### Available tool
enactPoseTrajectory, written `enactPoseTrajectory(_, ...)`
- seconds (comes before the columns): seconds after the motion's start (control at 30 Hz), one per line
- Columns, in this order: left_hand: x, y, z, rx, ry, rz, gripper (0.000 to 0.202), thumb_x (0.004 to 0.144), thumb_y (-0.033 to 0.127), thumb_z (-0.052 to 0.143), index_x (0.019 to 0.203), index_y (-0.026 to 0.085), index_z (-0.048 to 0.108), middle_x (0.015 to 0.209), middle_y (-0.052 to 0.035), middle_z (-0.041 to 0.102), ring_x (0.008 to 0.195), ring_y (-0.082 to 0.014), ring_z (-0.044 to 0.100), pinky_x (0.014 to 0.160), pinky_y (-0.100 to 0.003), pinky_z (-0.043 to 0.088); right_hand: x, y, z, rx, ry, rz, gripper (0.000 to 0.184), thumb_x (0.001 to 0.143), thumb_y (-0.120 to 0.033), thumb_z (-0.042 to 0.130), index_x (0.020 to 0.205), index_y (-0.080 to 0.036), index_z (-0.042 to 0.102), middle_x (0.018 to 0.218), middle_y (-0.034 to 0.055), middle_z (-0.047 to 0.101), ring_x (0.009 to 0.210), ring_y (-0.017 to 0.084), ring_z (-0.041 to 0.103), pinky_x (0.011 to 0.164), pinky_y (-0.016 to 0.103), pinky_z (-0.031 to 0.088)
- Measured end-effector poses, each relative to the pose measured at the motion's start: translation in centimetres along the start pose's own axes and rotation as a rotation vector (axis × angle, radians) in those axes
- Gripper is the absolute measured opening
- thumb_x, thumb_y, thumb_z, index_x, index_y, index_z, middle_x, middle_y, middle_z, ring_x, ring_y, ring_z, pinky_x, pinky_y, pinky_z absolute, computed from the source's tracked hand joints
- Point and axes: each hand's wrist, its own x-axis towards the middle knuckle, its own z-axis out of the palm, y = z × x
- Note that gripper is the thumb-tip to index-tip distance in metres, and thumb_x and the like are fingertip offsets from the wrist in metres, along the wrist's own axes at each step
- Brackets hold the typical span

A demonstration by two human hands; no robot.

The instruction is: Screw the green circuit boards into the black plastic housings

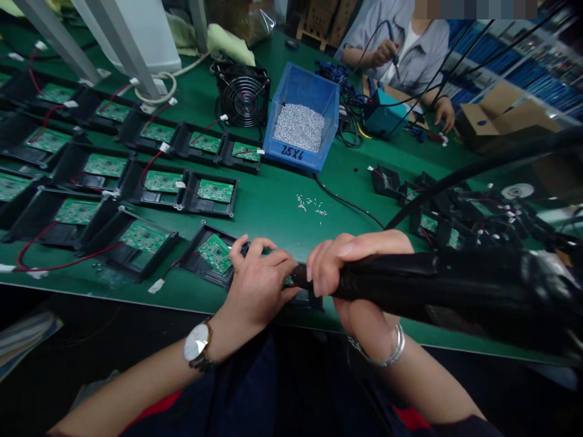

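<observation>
My right hand (359,273) is wrapped round a thick black electric screwdriver (401,279), held at a slant with its tip toward my left hand. At that tip my left hand (259,273) is closed, thumb and forefinger pressed together; what they pinch is hidden. Below the tip lies a black plastic housing (314,300) with a bit of green board showing, mostly covered by my hands. Just left of my left hand, a second open housing (195,258) holds a tilted green circuit board (215,254). Loose small screws (310,203) are scattered on the green mat beyond my hands.
A blue bin (303,152) of tiny screws stands beside a black fan (246,97). Rows of housings with boards (164,182) fill the left; more housings (428,221) lie right. A black cable (483,164) arcs overhead. Across the bench, a co-worker (401,54) holds a soldering iron.
</observation>
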Motion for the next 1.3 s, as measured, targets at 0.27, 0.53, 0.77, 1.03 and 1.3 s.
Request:
enactPoseTrajectory(0.27,-0.2,0.2,-0.4,0.032,-0.024,0.041,0.033,0.083,0.030,0.100,0.110,0.030,0.081,0.114,-0.0011,0.086,0.127,-0.0406,0.063,0.122,-0.072,0.023,5.5,-2.1,-4.5,-0.073,0.279,-0.307,0.042,0.084,-0.064,0.090,0.104,-0.030,0.075,0.058,-0.0098,0.055,0.045,0.012,0.050,0.050,0.031,0.050)
enactPoseTrajectory(0.53,0.2,0.2,-0.4,0.014,-0.058,0.090,0.038,0.083,0.029,0.101,0.112,0.026,0.076,0.113,-0.0020,0.086,0.126,-0.0364,0.067,0.125,-0.068,0.023,8.2,5.1,-8.3,-0.114,0.337,-0.259,0.047,0.084,-0.063,0.091,0.107,-0.028,0.069,0.068,-0.0092,0.065,0.057,0.013,0.063,0.066,0.033,0.058)
enactPoseTrajectory(0.77,0.5,-0.1,-0.3,-0.087,0.039,0.114,0.075,0.075,0.076,0.092,0.121,0.021,0.072,0.117,-0.0067,0.084,0.122,-0.0373,0.066,0.119,-0.061,0.028,7.8,4.8,-8.0,-0.108,0.322,-0.241,0.048,0.083,-0.065,0.091,0.107,-0.028,0.071,0.069,-0.0083,0.067,0.058,0.013,0.064,0.065,0.033,0.058)
enactPoseTrajectory(1.03,2.0,0.2,-1.5,-0.223,0.102,-0.081,0.048,0.097,0.050,0.088,0.138,0.029,0.073,0.142,-0.0054,0.077,0.131,-0.0345,0.058,0.108,-0.055,0.040,6.5,-1.9,-4.8,0.012,0.386,-0.179,0.049,0.081,-0.073,0.088,0.100,-0.029,0.076,0.062,-0.0089,0.058,0.052,0.012,0.054,0.062,0.032,0.056)
enactPoseTrajectory(1.3,2.4,0.7,-2.0,-0.198,0.154,-0.181,0.007,0.102,0.036,0.081,0.097,0.034,0.086,0.132,-0.0020,0.080,0.131,-0.0370,0.054,0.107,-0.063,0.038,5.4,-4.7,-2.7,0.086,0.467,-0.086,0.046,0.081,-0.072,0.088,0.092,-0.029,0.075,0.058,-0.0103,0.046,0.047,0.010,0.044,0.053,0.031,0.044)
